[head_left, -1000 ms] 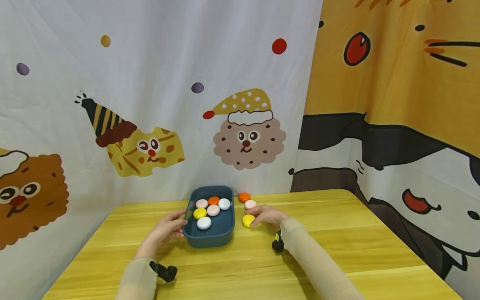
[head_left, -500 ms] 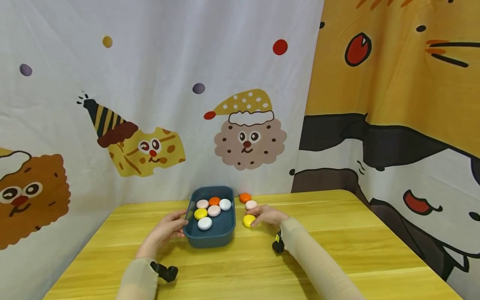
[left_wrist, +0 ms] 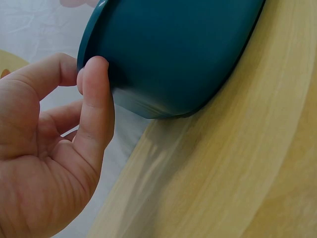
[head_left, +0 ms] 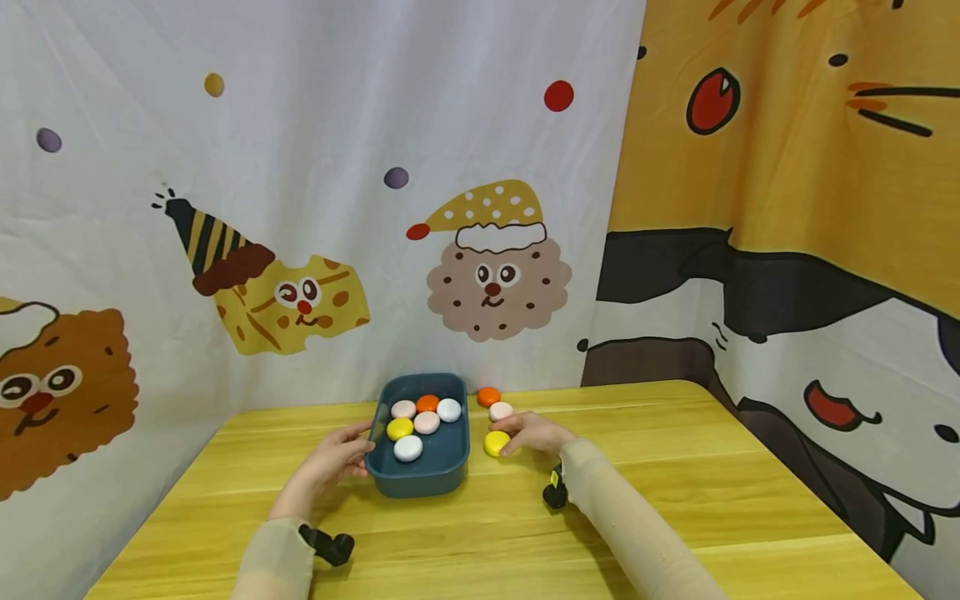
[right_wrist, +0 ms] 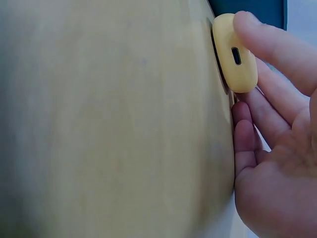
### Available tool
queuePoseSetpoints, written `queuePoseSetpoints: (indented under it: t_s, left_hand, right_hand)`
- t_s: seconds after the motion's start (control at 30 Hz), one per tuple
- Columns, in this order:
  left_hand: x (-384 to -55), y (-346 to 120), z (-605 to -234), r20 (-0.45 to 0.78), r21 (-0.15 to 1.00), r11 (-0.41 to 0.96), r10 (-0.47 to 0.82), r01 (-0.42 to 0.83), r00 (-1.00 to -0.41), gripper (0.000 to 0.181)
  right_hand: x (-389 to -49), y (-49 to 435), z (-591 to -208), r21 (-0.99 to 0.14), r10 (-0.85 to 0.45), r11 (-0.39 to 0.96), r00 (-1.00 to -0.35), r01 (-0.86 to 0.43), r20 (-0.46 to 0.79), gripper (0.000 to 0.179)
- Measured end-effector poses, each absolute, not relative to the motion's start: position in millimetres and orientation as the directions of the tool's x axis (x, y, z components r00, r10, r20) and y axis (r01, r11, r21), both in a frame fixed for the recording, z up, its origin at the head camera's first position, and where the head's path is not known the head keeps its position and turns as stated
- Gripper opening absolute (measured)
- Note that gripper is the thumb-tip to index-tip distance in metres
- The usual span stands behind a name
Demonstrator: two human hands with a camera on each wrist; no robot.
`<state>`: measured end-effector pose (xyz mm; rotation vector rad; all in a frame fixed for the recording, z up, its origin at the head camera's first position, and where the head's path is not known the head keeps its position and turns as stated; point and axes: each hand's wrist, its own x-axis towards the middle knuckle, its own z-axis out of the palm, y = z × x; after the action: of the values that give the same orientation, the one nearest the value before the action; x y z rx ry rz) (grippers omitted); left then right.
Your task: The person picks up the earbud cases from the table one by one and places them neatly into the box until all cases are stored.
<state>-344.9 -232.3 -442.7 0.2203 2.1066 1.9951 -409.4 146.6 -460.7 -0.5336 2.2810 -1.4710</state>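
A dark blue rectangular bin [head_left: 418, 483] stands on the table with several round, puck-like pieces inside, white, pink, orange and yellow. At its left side my left hand [head_left: 330, 460] pinches the rim, thumb on the near face, as the left wrist view shows at the bin wall [left_wrist: 173, 44]. Right of the bin, my right hand [head_left: 536, 433] holds a yellow round puck [head_left: 495, 444] between thumb and fingers. The right wrist view shows a small dark slot in the edge of this yellow puck [right_wrist: 237, 54], which sits low at the tabletop.
Beyond my right hand lie a pink puck [head_left: 500, 412] and an orange puck [head_left: 489, 397] by the bin's right wall. A printed curtain [head_left: 480, 108] hangs right behind the wooden table [head_left: 450, 542]. Each wrist carries a small black camera.
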Motion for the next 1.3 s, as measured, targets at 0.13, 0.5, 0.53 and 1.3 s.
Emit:
queuePoseSetpoints:
  t_s: [0.13, 0.5, 0.53, 1.3]
  left_hand:
    - [-345.4, -233.6, -442.7, -0.066, 0.997, 0.066, 0.255, -0.051, -0.965, 0.062]
    - [-343.9, -235.7, -443.0, -0.054, 0.997, 0.065, 0.268, -0.038, -0.962, 0.062]
    - [-343.4, -235.6, -443.2, -0.055, 0.997, 0.063, 0.268, -0.040, -0.962, 0.062]
    - [-344.3, -230.3, -441.7, -0.072, 0.995, 0.080, 0.227, -0.055, -0.971, 0.060]
  right_hand:
    - [-409.3, 146.1, -458.8, -0.910, -0.522, 0.392, -0.847, -0.132, -0.102, 0.060]
    - [-409.1, 144.4, -459.0, -0.906, -0.511, 0.392, -0.857, -0.161, -0.069, 0.058]
    - [-408.9, 144.4, -459.2, -0.905, -0.515, 0.391, -0.855, -0.168, -0.064, 0.059]
    - [-416.3, 152.8, -435.5, -0.893, -0.556, 0.400, -0.829, -0.205, -0.059, 0.060]
